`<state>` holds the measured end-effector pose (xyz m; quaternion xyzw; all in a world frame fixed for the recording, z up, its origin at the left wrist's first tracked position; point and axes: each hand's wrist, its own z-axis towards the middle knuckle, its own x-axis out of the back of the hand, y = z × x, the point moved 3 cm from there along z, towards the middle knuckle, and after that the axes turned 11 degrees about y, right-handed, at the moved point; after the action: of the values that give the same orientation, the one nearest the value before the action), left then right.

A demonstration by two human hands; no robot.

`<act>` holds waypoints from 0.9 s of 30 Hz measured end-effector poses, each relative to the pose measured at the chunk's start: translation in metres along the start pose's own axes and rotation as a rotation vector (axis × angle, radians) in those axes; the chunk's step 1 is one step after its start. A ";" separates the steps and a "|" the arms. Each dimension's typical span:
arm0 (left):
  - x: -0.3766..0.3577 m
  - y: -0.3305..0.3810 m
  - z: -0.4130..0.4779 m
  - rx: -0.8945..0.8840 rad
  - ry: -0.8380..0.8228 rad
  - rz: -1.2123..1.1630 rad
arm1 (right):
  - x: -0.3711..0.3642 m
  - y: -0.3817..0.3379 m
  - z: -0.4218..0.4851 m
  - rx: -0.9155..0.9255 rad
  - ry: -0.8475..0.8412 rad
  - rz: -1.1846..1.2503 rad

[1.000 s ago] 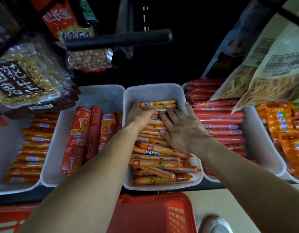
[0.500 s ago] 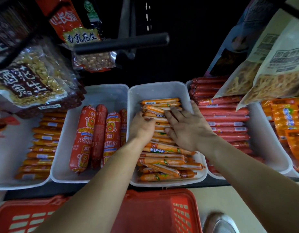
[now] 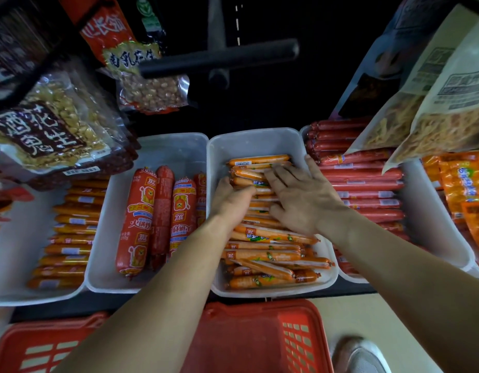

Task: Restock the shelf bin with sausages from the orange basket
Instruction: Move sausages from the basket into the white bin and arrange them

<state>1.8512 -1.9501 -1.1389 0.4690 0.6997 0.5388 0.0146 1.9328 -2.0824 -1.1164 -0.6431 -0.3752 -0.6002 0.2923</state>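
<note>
Right, you're reaching with both hands into the white shelf bin (image 3: 256,142) in the middle of the row, and the thin orange sausages (image 3: 262,255) are lying crosswise in it, stacked loosely from the near wall up to about two thirds of the way back. Your right hand (image 3: 300,201) is lying flat on top of the pile, fingers spread and straight, palm pressing down on the wrappers, thumb pointing toward the bin's right wall. Your left hand (image 3: 230,197) is sitting at the left side of the same pile, knuckles up, fingers bending down among the sausages. I can't tell whether they are gripping one or just pushing. The two hands are nearly touching over the middle of the stack. The orange basket (image 3: 296,339) is sitting at the near edge, just below the shelf, under your forearms. To the left, a bin of fat red sausages (image 3: 137,219) is standing beside yours, and further left a bin of slim orange sticks (image 3: 68,238). To the right, dark red sausages (image 3: 362,184) are filling the next bin. Peanut bags (image 3: 52,130) are hanging at the far left.
</note>
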 end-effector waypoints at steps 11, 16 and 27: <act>-0.005 0.002 0.009 -0.139 0.023 0.225 | -0.001 0.001 0.004 0.043 0.014 -0.020; -0.008 0.006 0.009 -0.102 -0.012 0.218 | -0.004 0.003 0.003 0.011 -0.023 -0.063; 0.030 0.012 -0.035 -0.531 -0.151 0.426 | -0.004 0.004 -0.020 0.100 -0.030 0.049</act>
<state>1.8233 -1.9562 -1.1007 0.6229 0.4185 0.6567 0.0750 1.9251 -2.1013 -1.1182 -0.6457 -0.3932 -0.5638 0.3327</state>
